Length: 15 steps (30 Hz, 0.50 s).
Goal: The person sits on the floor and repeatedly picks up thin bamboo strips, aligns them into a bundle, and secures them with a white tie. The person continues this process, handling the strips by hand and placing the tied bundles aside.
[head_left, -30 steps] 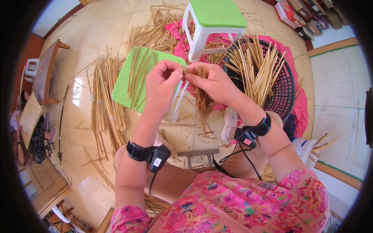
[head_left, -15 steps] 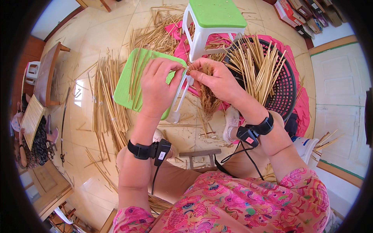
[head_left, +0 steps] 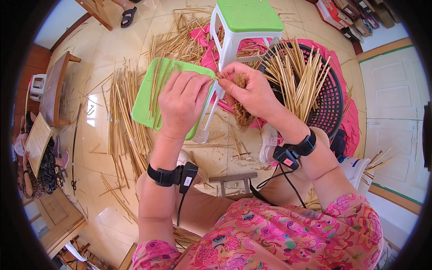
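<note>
My left hand [head_left: 181, 102] is closed, thumb and fingers pinched together above a green-topped stool [head_left: 146, 105]. Whatever thin thing sits between its fingertips is too small to make out. Just to the right, almost fingertip to fingertip with it, my right hand [head_left: 253, 93] grips a clump of brown fibre [head_left: 244, 118], which looks like plant tassels and hangs below the palm. Several thin straw stalks [head_left: 157, 87] lie on the green stool top beside my left hand. Black straps with small boxes circle both forearms.
A black mesh basket [head_left: 334, 105] full of cut stalks [head_left: 299, 81] stands at the right on a pink cloth [head_left: 353, 119]. A second green-topped stool [head_left: 249, 17] is ahead. Long stalks [head_left: 128, 117] lie on the floor at left. A person holding a pale slatted panel [head_left: 39, 138] sits far left.
My left hand's fingers have curled further over its pinch. The fibre clump hangs shorter and more bunched under my right hand. A sandalled foot has come into view at the upper left.
</note>
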Tool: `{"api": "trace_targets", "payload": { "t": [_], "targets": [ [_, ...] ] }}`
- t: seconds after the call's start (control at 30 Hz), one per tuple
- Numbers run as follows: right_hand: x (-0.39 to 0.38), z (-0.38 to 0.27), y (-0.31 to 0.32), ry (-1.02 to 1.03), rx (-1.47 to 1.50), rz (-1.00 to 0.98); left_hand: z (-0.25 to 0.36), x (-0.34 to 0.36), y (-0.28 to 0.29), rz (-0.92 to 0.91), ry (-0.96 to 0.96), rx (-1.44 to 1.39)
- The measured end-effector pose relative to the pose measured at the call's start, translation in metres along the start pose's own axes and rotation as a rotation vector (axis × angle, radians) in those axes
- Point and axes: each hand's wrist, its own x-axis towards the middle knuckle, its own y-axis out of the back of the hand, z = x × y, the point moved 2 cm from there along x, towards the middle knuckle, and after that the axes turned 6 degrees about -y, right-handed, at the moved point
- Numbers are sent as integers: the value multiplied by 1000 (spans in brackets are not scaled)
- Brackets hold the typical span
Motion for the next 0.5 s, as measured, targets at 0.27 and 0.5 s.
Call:
{"api": "trace_targets", "payload": {
  "t": [0.27, 0.5],
  "targets": [
    [1, 1, -1, 39, -13, 93, -4, -1, 0, -84, 69, -159],
    [4, 2, 5, 13, -139, -25, -7, -4, -3, -139, 184, -274]
  ]
}}
